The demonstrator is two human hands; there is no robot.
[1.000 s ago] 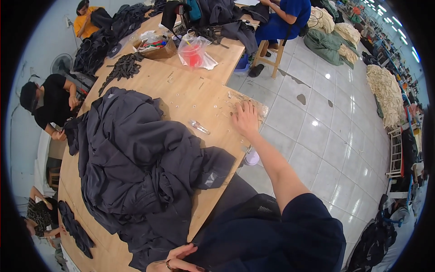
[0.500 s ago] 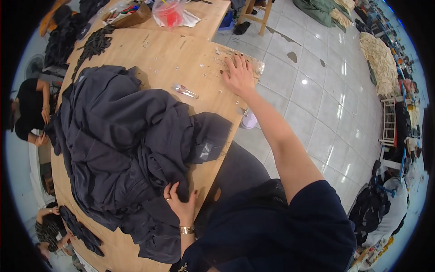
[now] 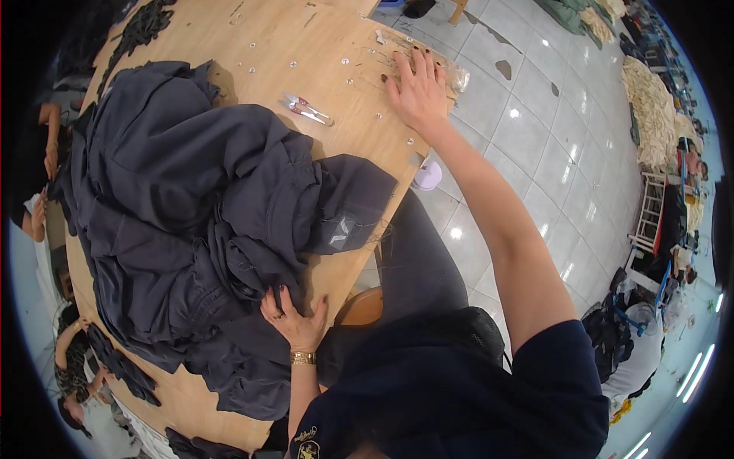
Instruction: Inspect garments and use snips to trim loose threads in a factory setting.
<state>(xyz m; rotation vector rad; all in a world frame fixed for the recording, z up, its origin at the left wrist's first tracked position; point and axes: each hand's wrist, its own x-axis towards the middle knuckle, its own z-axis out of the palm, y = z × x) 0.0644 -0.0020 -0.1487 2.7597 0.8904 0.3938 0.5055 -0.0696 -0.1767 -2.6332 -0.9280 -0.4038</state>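
Head view: the left hand [image 3: 295, 327] is nearer the dark cloth pile [image 3: 164, 203], its fingertips touching the pile's near edge, thumb spread wide; the heap's long axis stretches up and leftward from them. Right-hand fingers [image 3: 419, 67] lie slightly spread, flat on the table [image 3: 329, 46]. Snips [image 3: 307, 110] lie left of them, slanting down rightward. Crumpled clear plastic [image 3: 459, 79] sits just right; its contents cannot be told.

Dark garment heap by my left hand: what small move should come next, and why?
Perhaps close the left hand on the dark garment heap: it lies spread at the heap's near edge, apparently touching cloth, while the right hand is at a corner of the table.
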